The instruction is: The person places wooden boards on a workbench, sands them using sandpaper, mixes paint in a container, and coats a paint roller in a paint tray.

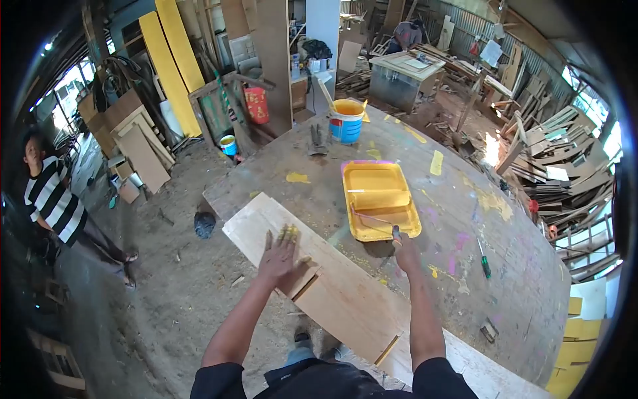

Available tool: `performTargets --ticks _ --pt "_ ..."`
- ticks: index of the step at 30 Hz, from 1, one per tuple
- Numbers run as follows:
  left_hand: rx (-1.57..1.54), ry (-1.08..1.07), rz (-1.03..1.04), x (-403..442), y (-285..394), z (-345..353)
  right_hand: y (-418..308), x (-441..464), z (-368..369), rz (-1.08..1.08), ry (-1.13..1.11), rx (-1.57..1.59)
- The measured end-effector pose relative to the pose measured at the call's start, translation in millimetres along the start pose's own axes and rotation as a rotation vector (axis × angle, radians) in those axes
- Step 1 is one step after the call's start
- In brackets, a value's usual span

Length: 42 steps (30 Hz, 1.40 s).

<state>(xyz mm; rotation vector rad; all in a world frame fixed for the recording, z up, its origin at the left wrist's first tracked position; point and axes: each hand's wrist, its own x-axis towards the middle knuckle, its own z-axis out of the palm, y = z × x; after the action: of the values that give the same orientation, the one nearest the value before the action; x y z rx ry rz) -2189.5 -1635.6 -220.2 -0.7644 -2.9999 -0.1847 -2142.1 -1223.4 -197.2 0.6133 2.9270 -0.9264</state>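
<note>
My left hand point(282, 257) lies flat with fingers spread on a long wooden board point(345, 299) at the table's near edge. Two narrow slots cut across the board. My right hand point(406, 253) is wrapped round the handle of a paint roller point(379, 199). The roller's yellow cylinder rests in a yellow paint tray point(383, 175), and its wire frame reaches toward my hand. Beyond the tray stands a blue bucket point(346, 130) with yellow paint and a stick in it.
The worktable point(465, 199) is paint-stained. A green-handled screwdriver point(484, 263) lies right of my right hand. One person point(56, 196) in a striped shirt stands at far left; another person point(407, 34) is at the back. Yellow boards point(171, 66) lean behind.
</note>
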Motion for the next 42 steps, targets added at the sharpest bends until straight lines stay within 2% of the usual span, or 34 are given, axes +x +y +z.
performTargets --ticks 3,5,7,8,9,10,11,13,14,15,16,17,18,20,22,23,24,26,28,30,32,35,37,38,39,40,41,42 --pt "0.003 0.056 -0.14 12 -36 -19 6 -39 -15 -0.09 0.069 0.122" --pt "0.01 0.084 -0.192 19 -59 -27 21 -67 -17 -0.07 0.076 0.088" --pt "-0.033 0.008 -0.442 28 -78 -33 20 -73 -13 -0.001 0.014 -0.004" --pt "-0.029 0.003 -0.431 29 -82 -33 22 -78 -10 0.071 -0.05 -0.086" --pt "-0.031 0.022 -0.564 34 -86 -30 29 -70 0 0.08 -0.044 -0.079" --pt "-0.033 0.048 -0.695 43 -87 -28 38 -48 17 0.072 -0.015 -0.08" --pt "0.006 0.21 -0.687 42 -79 -19 43 -34 25 0.065 0.011 -0.081" --pt "-0.225 0.132 -0.492 48 -51 -4 26 -24 15 0.069 0.017 -0.019" --pt "-0.202 0.107 -0.254 42 -36 16 16 -21 14 0.064 0.015 0.032" --pt "-0.298 0.059 -0.106 37 -5 11 20 -22 14 0.053 0.017 0.035" --pt "-0.293 -0.113 0.016 37 28 -18 35 -23 14 -0.03 0.068 0.079" --pt "-0.149 0.218 0.219 26 46 0 44 -24 19 -0.114 0.117 0.122" --pt "-0.018 0.29 0.211 25 63 -5 38 -41 11 -0.095 0.098 0.128" --pt "0.04 0.097 0.131 29 52 -15 33 -55 4 -0.088 0.062 0.123" --pt "0.035 0.076 0.035 38 19 -21 49 -54 8 0.103 -0.012 -0.018" --pt "0.046 0.068 -0.04 43 -2 -26 53 -45 17 0.102 -0.017 -0.017" --pt "0.026 0.172 -0.106 45 -22 -27 56 -30 27 0.11 -0.009 0.027" --pt "-0.239 0.105 -0.329 51 -61 -34 48 -13 27 0.112 0.015 0.084" --pt "-0.391 -0.137 -0.547 49 -86 -64 27 -10 16 0.032 0.054 0.044" --pt "-0.154 0.2 -0.66 49 -134 1 34 -21 9 0.002 0.087 0.07" --pt "-0.22 0.176 -0.689 16 -114 -40 39 -36 2 -0.024 0.102 0.08" --pt "-0.162 0.205 -0.669 -28 -89 -21 20 -71 -15 0.074 0.036 0.033" --pt "-0.362 0.461 -0.675 -37 -75 6 15 -59 -6 0.131 0.021 -0.069" --pt "-0.364 0.451 -0.69 -36 -69 15 37 -29 17 0.031 0.109 -0.027" --pt "-0.436 0.591 -0.683 -33 -62 17 62 -4 39 -0.07 0.189 0.015" --pt "-0.501 0.73 -0.676 -35 -58 17 52 6 36 -0.091 0.164 0.115" --pt "-0.494 0.718 -0.699 -36 -54 13 35 21 31 -0.11 0.141 0.219" --pt "-0.734 0.698 -0.753 -35 -52 6 35 24 30 -0.114 0.12 0.214"
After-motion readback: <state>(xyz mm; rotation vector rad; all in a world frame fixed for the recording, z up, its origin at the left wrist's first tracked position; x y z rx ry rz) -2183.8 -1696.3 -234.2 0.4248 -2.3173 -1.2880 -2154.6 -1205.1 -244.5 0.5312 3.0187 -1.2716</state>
